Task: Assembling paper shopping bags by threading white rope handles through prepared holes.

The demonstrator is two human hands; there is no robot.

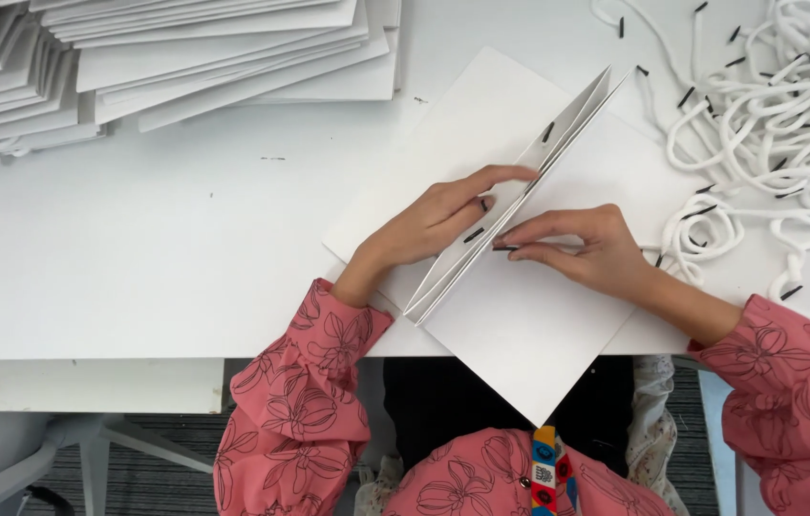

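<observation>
Paper bag (520, 325), flat, white and partly spread at its fold, lies slantwise on the white table (138, 248), one corner past the near edge. I see my left hand (429, 225) pressing on its left panel, fingers curled over the fold. My right hand (586, 247) pinches a small black cord tip (504, 247) at the crease.

white table (138, 248) over dark striped carpet (166, 478), white chair base (90, 449) beneath.
</observation>
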